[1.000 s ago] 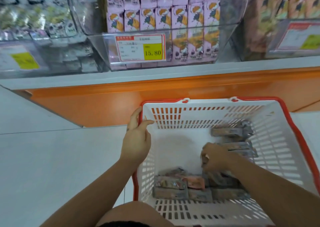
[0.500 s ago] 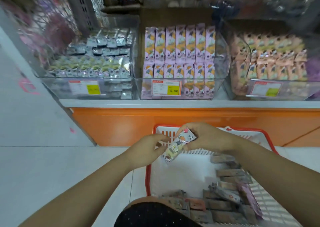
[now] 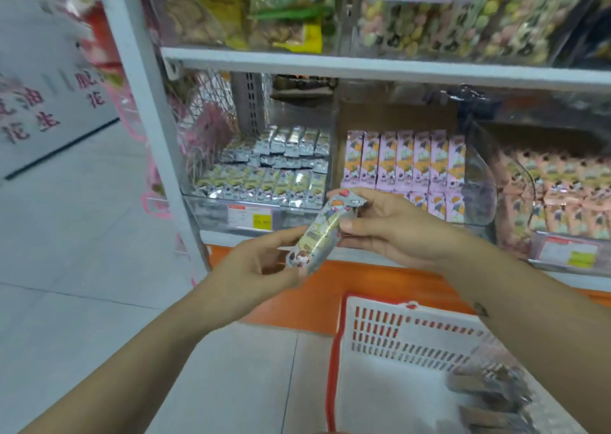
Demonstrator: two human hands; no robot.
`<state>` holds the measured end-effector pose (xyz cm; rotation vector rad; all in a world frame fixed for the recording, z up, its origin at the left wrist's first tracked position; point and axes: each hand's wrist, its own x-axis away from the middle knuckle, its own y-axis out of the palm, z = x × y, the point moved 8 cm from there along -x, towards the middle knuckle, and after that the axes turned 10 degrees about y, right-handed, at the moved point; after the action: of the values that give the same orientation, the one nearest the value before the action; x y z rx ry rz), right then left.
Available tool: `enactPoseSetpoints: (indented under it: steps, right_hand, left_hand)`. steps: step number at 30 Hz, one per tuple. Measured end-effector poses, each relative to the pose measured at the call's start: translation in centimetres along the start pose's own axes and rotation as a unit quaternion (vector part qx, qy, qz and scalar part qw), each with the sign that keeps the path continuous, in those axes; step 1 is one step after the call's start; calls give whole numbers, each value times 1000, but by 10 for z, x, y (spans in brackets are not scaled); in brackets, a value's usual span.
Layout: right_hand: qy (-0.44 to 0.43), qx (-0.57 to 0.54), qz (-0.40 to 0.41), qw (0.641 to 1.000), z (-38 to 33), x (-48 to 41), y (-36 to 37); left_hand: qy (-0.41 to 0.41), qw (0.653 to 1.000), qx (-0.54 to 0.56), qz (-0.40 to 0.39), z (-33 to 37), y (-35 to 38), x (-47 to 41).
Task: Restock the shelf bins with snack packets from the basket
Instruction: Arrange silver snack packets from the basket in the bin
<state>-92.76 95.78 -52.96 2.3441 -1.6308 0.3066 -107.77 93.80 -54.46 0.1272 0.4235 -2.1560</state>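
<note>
A silver snack packet (image 3: 322,232) with cartoon print is held tilted between both hands, in front of the shelf. My left hand (image 3: 261,265) pinches its lower end and my right hand (image 3: 390,228) grips its upper end. Behind it stands a clear bin (image 3: 264,175) of silver and yellow packets of the same kind. The white basket (image 3: 380,328) with a red rim sits on the floor at lower right, with more packets (image 3: 489,390) in it, partly hidden by my right forearm.
A clear bin of pink packets (image 3: 406,162) stands right of the silver bin, and a peach-packet bin (image 3: 562,189) is further right. An upper shelf (image 3: 363,63) holds bagged snacks. An orange shelf base (image 3: 330,288) runs below. A grey upright post (image 3: 155,119) stands left.
My right hand took a packet out of the basket and my left hand left the basket rim and joined it. Both hands rose with the packet toward the bins; the view tilted up.
</note>
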Motion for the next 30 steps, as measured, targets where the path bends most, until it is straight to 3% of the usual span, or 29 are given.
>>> enactPoseSetpoints:
  steps: [3,5,6,9,11,13,18,22,30]
  right_hand:
    - [-11,-10,14,1000,-17,-22,15]
    - [-44,93,62,993,-33,-38,20]
    - [-69,204,109,970,-44,-46,18]
    - [-99,533,211,813,-65,-69,5]
    - [-70,618,196,758,-57,-88,-5]
    - [-40,657,174,732,-44,-100,-14]
    - [-49,659,177,729,-38,-110,-18]
    - [-49,650,177,737,-35,-112,-20]
    - [-65,632,168,753,-34,-113,-21]
  left_hand:
    - [3,999,-9,45,4,-25,-2]
    - [1,994,-48,101,4,-46,-10]
    - [-10,989,-68,134,2,-57,-14]
    - [-66,975,-53,204,-10,-76,-26]
    - [-93,968,4,235,-20,-85,-38]
    - [-91,960,-15,266,-21,-103,-53]
    - [-73,917,-194,342,-22,-156,-97]
    - [-100,888,-234,384,-44,-181,-132]
    - [-152,889,-320,289,-81,-186,-175]
